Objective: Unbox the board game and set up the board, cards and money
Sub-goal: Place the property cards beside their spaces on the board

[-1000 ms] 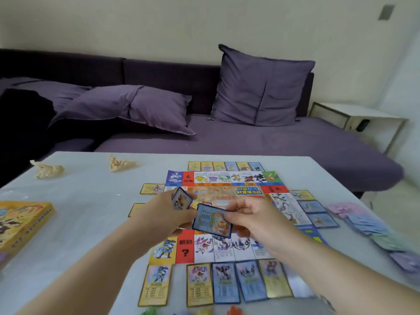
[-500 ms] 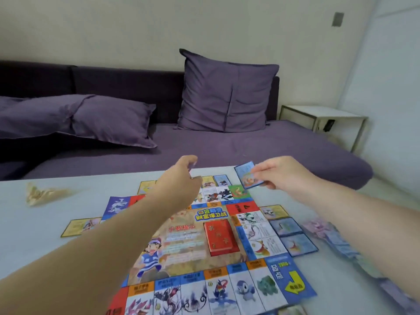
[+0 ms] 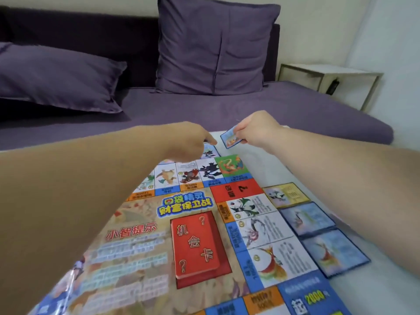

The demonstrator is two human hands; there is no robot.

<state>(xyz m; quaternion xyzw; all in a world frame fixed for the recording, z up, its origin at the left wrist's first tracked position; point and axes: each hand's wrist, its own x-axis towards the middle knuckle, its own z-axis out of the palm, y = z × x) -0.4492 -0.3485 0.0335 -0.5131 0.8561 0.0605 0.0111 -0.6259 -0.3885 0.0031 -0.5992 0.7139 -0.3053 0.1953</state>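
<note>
The game board (image 3: 141,235) lies flat on the white table (image 3: 375,289), with a red card deck (image 3: 195,244) on its centre. My right hand (image 3: 256,130) pinches a blue card (image 3: 231,138) just above the table, beyond the board's far right corner. My left hand (image 3: 188,140) reaches over the far edge of the board, fingers pointing down beside a blue card (image 3: 210,151) lying there. What its fingers hold is hidden behind the hand. A yellow card (image 3: 286,193) and two blue cards (image 3: 306,218) (image 3: 334,253) lie along the board's right side.
A purple sofa (image 3: 250,110) with two cushions (image 3: 213,46) (image 3: 56,78) runs right behind the table's far edge. A white side table (image 3: 327,75) stands at the back right by the wall.
Both arms have stretched farther out to the board's far right corner. The right hand has lowered the blue card toward the table. The view has tipped down and closer to the board.
</note>
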